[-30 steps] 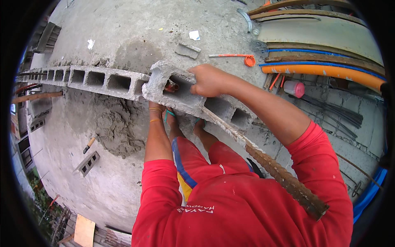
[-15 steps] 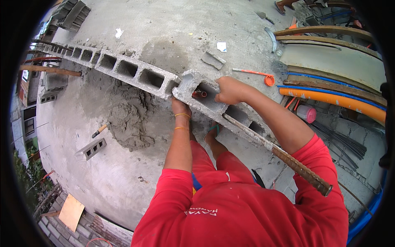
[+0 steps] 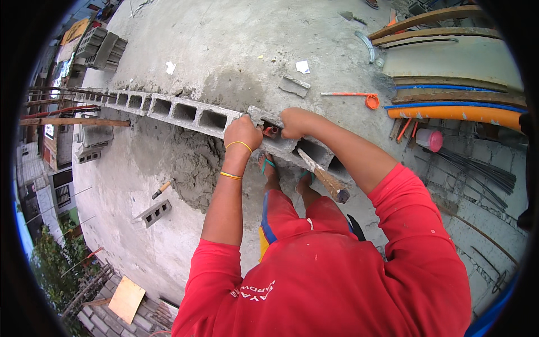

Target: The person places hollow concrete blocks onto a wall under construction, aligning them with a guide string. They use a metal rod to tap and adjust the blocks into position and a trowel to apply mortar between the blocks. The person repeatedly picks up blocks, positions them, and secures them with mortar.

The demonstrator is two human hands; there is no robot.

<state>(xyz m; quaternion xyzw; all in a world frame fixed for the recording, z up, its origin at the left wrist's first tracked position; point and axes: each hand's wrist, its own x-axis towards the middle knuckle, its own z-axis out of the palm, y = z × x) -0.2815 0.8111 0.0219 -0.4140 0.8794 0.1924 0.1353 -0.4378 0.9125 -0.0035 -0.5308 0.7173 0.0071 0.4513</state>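
Observation:
A grey hollow concrete block point(image 3: 282, 148) sits at the near end of a line of similar hollow blocks point(image 3: 188, 126), roughly in line with them. My left hand point(image 3: 243, 133) is closed over the block's left end, beside the last block of the line. With fingers bent into a hollow, my right hand point(image 3: 295, 123) grips its far wall. A reddish pipe end point(image 3: 271, 132) stands inside the hollow between my hands. Just right of the block, a ribbed steel bar point(image 3: 325, 177) rises toward me. Whether the block's underside rests on mortar is hidden.
Left of my feet lie a wet mortar heap point(image 3: 196, 168), a wooden-handled tool point(image 3: 161, 190) and a small hollow block point(image 3: 152, 214). Orange pipe point(image 3: 466, 114) and planks point(image 3: 443, 23) lie to the right. A broken block piece point(image 3: 294, 86) is beyond the line.
My left hand has moved from the block's near side up onto its left end. The block has come down from a tilted, raised position. My right hand keeps its grip.

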